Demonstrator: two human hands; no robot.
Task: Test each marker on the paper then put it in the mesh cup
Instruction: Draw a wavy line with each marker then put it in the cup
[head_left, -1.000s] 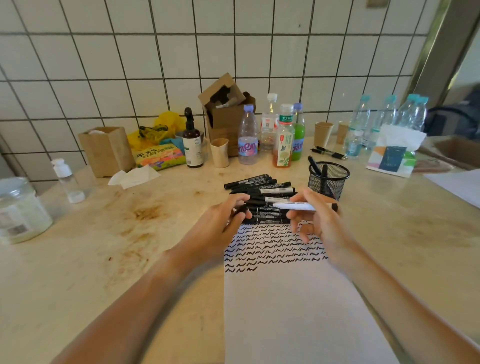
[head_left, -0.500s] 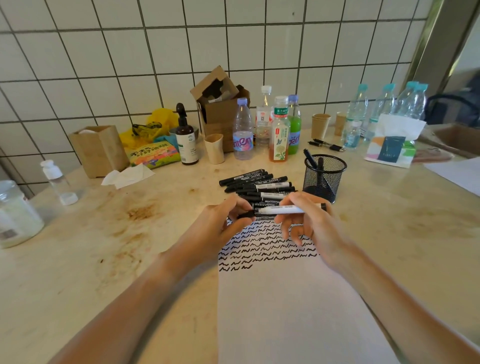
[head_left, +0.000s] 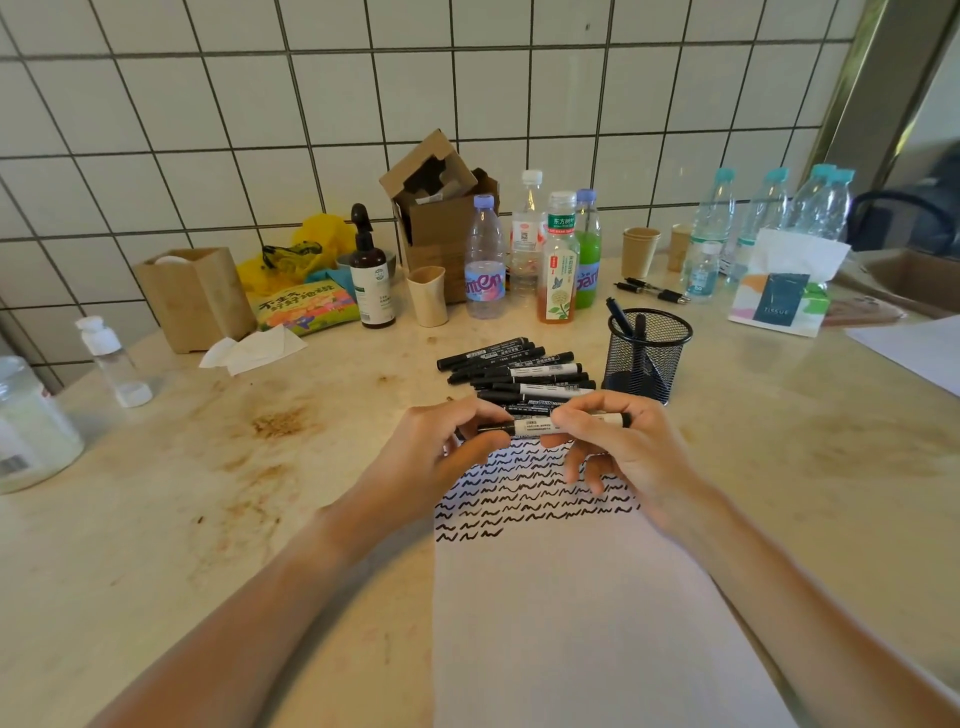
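On the stained beige table (head_left: 218, 493) by a tiled wall (head_left: 208, 104), left hand (head_left: 436, 462) and right hand (head_left: 618, 452) pinch one marker (head_left: 535, 427).

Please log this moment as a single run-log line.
stage: handling marker | left hand: pinches cap end | right hand: grips marker | above paper | mesh cup: holds markers | pile: waiting

Beige stone table (head_left: 156, 545), pretty stained left of the hands. Sheet of paper (head_left: 571, 649) lies right under them, a pile of markers (head_left: 514, 371) just beyond, mesh cup (head_left: 647, 358) past the right hand. Bottles (head_left: 485, 270), boxes (head_left: 441, 218) and paper cups (head_left: 640, 250) sit farther back.
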